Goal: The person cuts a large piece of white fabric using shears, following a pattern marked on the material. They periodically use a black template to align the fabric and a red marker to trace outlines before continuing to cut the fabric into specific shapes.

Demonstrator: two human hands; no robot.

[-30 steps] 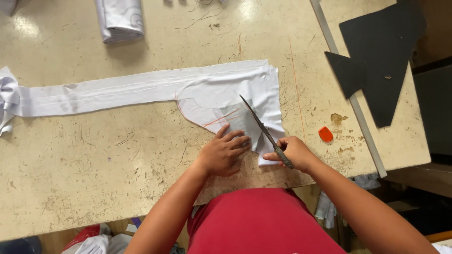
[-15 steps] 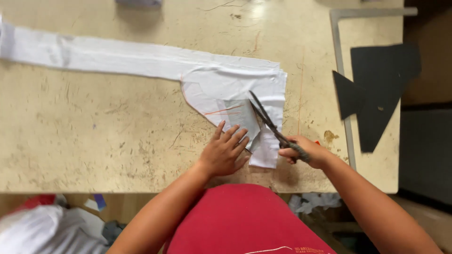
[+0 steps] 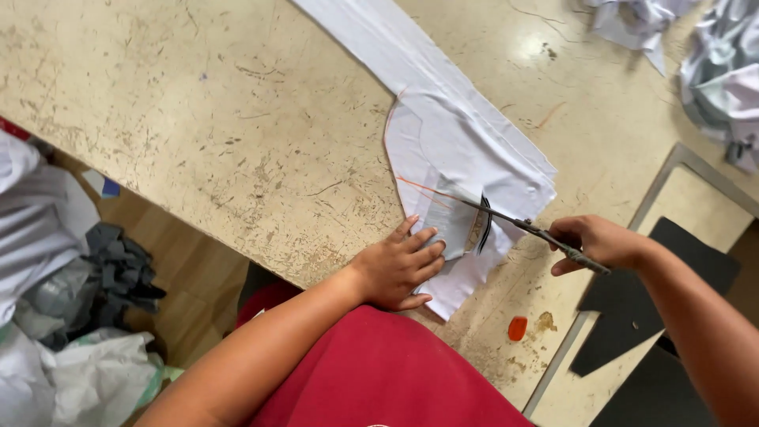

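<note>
White cloth (image 3: 466, 158) lies flat on the scratched tan table (image 3: 198, 134), near its front edge, with thin orange lines drawn on it. The left hand (image 3: 395, 269) presses down on the near end of the cloth, fingers spread flat. The right hand (image 3: 597, 241) is closed round the handles of the scissors (image 3: 514, 224), and the blades lie over the cloth. A small orange chalk (image 3: 517, 328) sits just beside. Dark card shapes (image 3: 656, 300) lie further right.
</note>
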